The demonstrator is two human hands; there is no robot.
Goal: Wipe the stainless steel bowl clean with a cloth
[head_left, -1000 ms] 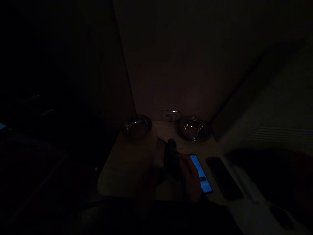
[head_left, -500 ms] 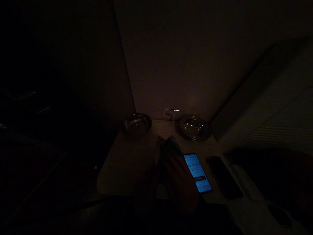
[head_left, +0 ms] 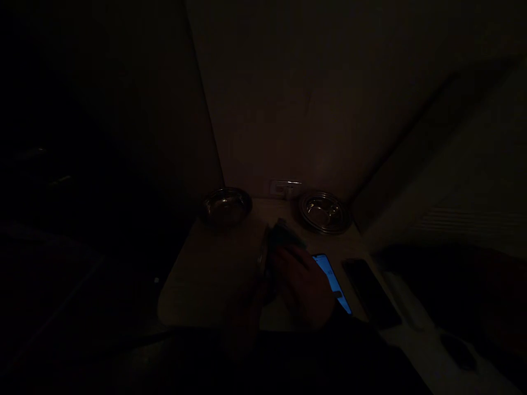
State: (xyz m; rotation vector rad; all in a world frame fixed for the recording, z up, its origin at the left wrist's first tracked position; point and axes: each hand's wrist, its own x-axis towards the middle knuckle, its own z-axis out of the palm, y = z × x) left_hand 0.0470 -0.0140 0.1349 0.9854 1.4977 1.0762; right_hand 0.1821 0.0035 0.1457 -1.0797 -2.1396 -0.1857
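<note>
In very dim light, my right hand is closed over a dark greenish cloth, its fingers laid across it. The cloth lies against a thin object with a shiny edge, which looks like a metal plate tilted up and seen almost edge-on. My left hand is a faint shape below and appears to grip the plate's near side; its fingers are mostly lost in the dark. Just right of my right hand a lit phone rests on the small table, partly covered by the hand and sleeve.
At the table's back left stands a metal bowl; at the back right are stacked metal dishes. A wall socket sits between them. A dark phone-like slab lies at the right edge, and a small dark object lies beyond.
My right hand and the cloth have shifted slightly up along the plate, and more of the lit phone is covered. The whole view has moved a little and looks darker.
</note>
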